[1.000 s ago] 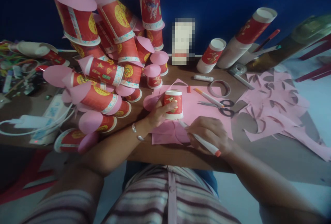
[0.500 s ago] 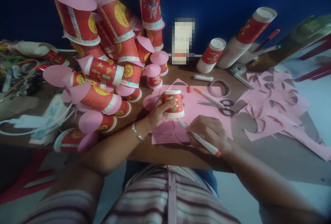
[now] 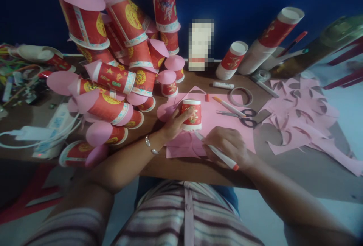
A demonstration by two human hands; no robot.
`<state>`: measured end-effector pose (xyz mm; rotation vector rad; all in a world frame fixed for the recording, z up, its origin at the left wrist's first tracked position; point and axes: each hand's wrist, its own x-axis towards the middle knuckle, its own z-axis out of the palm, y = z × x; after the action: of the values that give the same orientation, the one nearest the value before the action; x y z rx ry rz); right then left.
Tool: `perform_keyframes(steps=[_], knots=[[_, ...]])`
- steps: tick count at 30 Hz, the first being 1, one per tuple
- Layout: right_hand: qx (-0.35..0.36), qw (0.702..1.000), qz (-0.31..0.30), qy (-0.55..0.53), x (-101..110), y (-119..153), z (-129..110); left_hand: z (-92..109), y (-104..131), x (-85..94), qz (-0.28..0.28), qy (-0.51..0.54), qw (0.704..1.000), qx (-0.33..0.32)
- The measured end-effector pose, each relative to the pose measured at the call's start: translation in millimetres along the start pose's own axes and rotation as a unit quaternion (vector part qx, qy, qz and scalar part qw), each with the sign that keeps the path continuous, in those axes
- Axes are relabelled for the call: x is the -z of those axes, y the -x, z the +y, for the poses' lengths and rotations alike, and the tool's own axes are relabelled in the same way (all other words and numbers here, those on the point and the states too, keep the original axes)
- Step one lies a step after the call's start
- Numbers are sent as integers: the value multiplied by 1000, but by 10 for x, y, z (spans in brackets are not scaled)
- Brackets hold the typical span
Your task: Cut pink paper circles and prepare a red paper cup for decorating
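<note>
My left hand is closed around a red and white paper cup, thumb across its printed side. In my right hand is a white marker pen with an orange-red end; its tip points at the cup's lower edge. Whether the tip touches the cup I cannot tell. Under both hands lie sheets of pink paper. A second marker with an orange end and a pair of scissors rest on the paper, right of the cup.
Red cups with pink paper cones are stacked at the left. A tape roll, a glue stick and cup stacks stand behind. Cut pink paper scraps cover the right. A white power strip sits at the left.
The cup has turned slightly in my left hand, so its gold print sits farther right, and shifted a little to the right. The marker in my right hand moved slightly left.
</note>
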<state>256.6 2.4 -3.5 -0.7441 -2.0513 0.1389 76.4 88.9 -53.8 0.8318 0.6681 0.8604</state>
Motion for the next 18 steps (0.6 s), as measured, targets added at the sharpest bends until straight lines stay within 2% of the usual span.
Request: perform_keyframes(steps=[9,14,18], knots=[[-1,1000,-16,6,7,-33,-17,-14,8,11,0,-37,999,-20],[8,1000,-5,5,6,18,-4,-11,12,23,-12,-41,999,-28],[5,999,20,39,88,25,3,-7,19,67,-36,-71,995,-53]])
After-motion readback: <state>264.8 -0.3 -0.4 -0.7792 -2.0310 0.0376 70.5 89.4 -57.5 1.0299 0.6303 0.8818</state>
